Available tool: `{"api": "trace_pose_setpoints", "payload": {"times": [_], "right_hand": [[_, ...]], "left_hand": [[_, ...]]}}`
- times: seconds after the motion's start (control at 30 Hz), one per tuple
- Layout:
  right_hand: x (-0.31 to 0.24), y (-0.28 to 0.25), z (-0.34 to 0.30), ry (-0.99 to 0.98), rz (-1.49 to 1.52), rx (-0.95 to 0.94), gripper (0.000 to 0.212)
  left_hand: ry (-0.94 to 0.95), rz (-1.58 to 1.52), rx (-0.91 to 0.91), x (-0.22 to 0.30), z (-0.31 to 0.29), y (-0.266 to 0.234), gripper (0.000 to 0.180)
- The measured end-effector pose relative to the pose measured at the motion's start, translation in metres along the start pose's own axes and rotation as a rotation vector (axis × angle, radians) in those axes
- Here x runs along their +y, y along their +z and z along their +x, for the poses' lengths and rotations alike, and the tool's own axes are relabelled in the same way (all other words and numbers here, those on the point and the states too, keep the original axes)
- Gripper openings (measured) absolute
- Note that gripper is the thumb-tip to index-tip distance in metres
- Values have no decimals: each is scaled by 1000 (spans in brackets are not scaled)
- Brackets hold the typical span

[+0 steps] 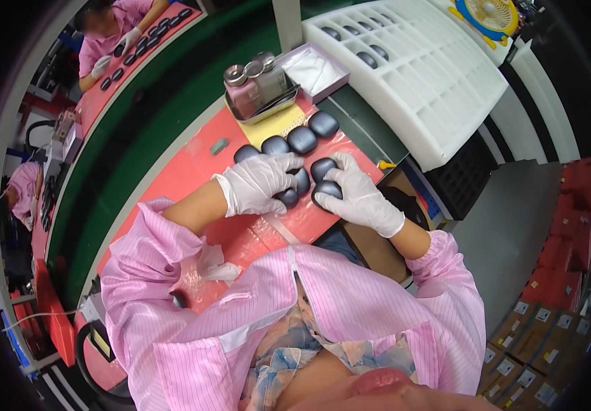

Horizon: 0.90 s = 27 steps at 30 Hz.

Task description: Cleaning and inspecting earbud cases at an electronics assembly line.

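Observation:
Both my hands wear white gloves and work over the red mat (199, 154). My left hand (261, 183) is closed, its fingers curled over a dark blue-grey rounded case (302, 179); a second such case (286, 198) shows beneath its fingers. My right hand (362, 195) grips two similar cases, an upper one (322, 168) and a lower one (328, 189), its thumb and fingers at their right side. Just beyond, a slanting row of several like cases includes one (323, 124) at the right end and another (246, 153) near my left knuckles. My palms hide parts of the held cases.
Behind the row, a metal tray (273, 111) holds pump bottles beside a yellow cloth (278, 127). A shallow box (315, 72) and a large white compartment tray (419, 75) stand at the far right. A green conveyor belt (152, 103) runs left; co-workers sit beyond. Crumpled tissue (217, 266) lies near my left sleeve.

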State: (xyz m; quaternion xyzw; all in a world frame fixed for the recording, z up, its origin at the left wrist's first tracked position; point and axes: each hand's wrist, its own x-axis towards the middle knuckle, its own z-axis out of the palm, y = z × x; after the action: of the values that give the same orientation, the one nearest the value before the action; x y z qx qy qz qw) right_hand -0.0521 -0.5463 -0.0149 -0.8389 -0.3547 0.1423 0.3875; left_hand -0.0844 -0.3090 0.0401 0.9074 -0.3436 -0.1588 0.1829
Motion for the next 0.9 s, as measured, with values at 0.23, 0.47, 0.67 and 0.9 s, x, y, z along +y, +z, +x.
{"api": "trace_pose_setpoints", "payload": {"times": [0.23,0.47,0.67,0.9], "right_hand": [[16,-141,40,-101,-342,346,34],[193,-296,220,46,-941,817,50],[282,-328,317,135,-1121,764,50],[290,-326,317,-30,-850,826,35]], "left_hand": [[-15,37,-141,-5,8,2,40],[-115,-22,-319,3,8,-33,37],[-38,-143,87,0,23,-90,30],[-160,-102,262,-1,14,-120,43]]}}
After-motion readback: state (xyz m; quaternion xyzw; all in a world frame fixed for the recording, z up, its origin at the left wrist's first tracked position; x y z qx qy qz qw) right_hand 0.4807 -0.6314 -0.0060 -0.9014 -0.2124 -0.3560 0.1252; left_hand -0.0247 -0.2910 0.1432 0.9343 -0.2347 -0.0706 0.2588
